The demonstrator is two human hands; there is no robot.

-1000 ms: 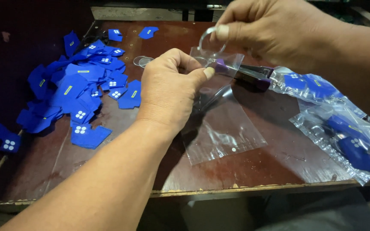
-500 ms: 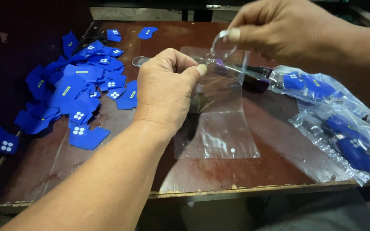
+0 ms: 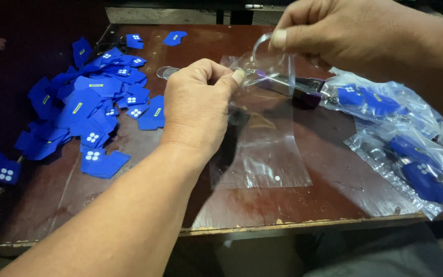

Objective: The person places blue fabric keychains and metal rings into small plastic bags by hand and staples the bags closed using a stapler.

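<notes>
Above table (image 3: 129,205) | clear bag (image 3: 262,149) hangs lengthwise, mouth up | both grips pinch mouth

A small packing workshop: a worn wooden bench (image 3: 129,205), blue fabric pieces (image 3: 93,102) heaped left, filled clear bags (image 3: 401,133) piled right.

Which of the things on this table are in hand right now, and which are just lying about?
In hand:
- clear plastic bag, pinched at its mouth by left hand and right hand

Lying about:
- pile of blue pieces
- filled bags
- purple stapler
- wooden table
</notes>
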